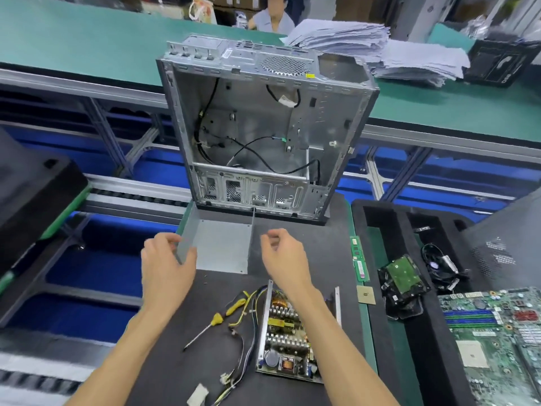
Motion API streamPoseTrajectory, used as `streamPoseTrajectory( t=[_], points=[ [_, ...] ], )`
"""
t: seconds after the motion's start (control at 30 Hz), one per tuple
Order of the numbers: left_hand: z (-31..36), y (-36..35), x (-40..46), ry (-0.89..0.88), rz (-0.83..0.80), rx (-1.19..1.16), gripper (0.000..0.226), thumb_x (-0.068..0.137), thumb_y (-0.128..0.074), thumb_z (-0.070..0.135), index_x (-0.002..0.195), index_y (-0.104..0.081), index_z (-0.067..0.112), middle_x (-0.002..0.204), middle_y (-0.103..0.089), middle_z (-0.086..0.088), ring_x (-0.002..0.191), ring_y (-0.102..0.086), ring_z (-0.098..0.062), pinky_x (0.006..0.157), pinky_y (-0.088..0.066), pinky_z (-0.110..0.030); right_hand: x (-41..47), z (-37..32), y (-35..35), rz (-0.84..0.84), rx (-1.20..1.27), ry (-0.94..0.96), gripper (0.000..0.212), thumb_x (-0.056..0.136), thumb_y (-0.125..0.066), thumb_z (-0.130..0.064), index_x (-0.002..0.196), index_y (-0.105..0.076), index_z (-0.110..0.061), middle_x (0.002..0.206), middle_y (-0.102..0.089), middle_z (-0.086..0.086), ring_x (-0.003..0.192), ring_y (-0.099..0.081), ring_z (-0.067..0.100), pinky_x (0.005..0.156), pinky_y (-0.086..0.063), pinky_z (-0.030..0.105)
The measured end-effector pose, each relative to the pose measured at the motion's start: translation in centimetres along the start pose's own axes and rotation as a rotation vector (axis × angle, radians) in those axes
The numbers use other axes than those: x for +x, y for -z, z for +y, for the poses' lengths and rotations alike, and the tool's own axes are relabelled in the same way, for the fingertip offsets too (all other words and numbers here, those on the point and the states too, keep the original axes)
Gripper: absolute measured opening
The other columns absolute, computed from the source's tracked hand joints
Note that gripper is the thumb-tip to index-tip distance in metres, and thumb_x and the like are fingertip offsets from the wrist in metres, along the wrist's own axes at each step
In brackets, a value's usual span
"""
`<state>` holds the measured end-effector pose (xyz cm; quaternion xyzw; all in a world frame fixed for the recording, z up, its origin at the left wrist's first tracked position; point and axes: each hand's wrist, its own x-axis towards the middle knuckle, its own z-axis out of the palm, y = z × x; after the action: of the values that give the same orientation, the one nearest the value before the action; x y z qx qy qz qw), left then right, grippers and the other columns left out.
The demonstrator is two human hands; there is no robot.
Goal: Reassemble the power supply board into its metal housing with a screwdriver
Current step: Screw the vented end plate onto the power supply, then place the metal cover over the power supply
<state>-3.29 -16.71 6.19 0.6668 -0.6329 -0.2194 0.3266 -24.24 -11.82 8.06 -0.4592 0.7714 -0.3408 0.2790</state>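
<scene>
A grey U-shaped metal cover (222,244) lies on the dark mat in front of me. My left hand (165,265) touches its left wall with loosely curled fingers; whether it grips is unclear. Just off the cover's right wall hovers my right hand (282,256), fingers loosely curled and holding nothing. The power supply board (285,341) sits in its metal base nearer to me, partly hidden by my right forearm. Its wire bundle (240,332) trails left. A yellow-handled screwdriver (205,329) lies beside the wires.
An open computer case (263,127) stands upright behind the cover. To the right are memory sticks (359,259), a small chip (366,294), a hard drive (402,278) and a motherboard (494,335). A stack of paper (380,51) and a seated person are across the green bench.
</scene>
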Motion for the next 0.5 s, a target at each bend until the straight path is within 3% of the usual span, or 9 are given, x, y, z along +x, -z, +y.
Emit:
streamPoseTrajectory(
  t=[0.07, 0.17, 0.3, 0.37, 0.5],
  points=[
    [-0.8, 0.3, 1.0, 0.082, -0.021, 0.003, 0.05, 0.088, -0.073, 0.028, 0.128, -0.052, 0.007, 0.121, -0.054, -0.012, 0.112, -0.048, -0.031, 0.094, -0.046, -0.049, 1.5, -0.8, -1.5, -0.071, -0.027, -0.034, 0.048, 0.104, -0.052, -0.041, 0.141, -0.054, -0.011, 0.126, -0.069, 0.007, 0.119, -0.063, 0.028, 0.1, -0.051, 0.042],
    [-1.8, -0.1, 2.2, 0.211, -0.191, -0.057, 0.062, 0.093, -0.067, 0.037, 0.144, -0.044, 0.01, 0.124, -0.058, -0.005, 0.114, -0.054, -0.026, 0.092, -0.048, -0.043, 3.1, -1.0, -3.1, -0.142, -0.092, -0.085, 0.047, 0.104, -0.053, -0.038, 0.137, -0.056, -0.005, 0.125, -0.068, 0.014, 0.117, -0.063, 0.035, 0.087, -0.047, 0.036],
    [-3.1, -1.4, 2.6, 0.194, -0.251, -0.036, 0.032, 0.1, -0.055, 0.029, 0.128, -0.062, 0.016, 0.1, -0.066, 0.001, 0.092, -0.06, -0.022, 0.078, -0.049, -0.037, 3.9, -0.8, -4.4, -0.158, -0.159, -0.077, 0.028, 0.103, -0.047, -0.021, 0.106, -0.067, -0.001, 0.107, -0.07, 0.02, 0.096, -0.065, 0.039, 0.08, -0.053, 0.039],
    [-3.5, -1.6, 2.7, 0.192, -0.23, -0.068, 0.029, 0.102, -0.049, 0.019, 0.128, -0.061, 0.014, 0.107, -0.068, 0.0, 0.093, -0.058, -0.02, 0.078, -0.046, -0.035, 4.2, -0.9, -4.6, -0.157, -0.211, -0.056, 0.024, 0.101, -0.046, -0.015, 0.087, -0.059, 0.0, 0.098, -0.068, 0.023, 0.085, -0.062, 0.04, 0.074, -0.051, 0.042],
    [-3.7, -1.3, 2.3, 0.146, -0.231, -0.101, 0.028, 0.104, -0.047, 0.017, 0.129, -0.06, 0.014, 0.118, -0.066, -0.002, 0.099, -0.06, -0.022, 0.08, -0.048, -0.037, 4.0, -0.9, -4.4, -0.139, -0.215, -0.028, 0.023, 0.098, -0.047, -0.011, 0.076, -0.049, -0.004, 0.082, -0.061, 0.017, 0.072, -0.054, 0.036, 0.065, -0.045, 0.039]
  ],
)
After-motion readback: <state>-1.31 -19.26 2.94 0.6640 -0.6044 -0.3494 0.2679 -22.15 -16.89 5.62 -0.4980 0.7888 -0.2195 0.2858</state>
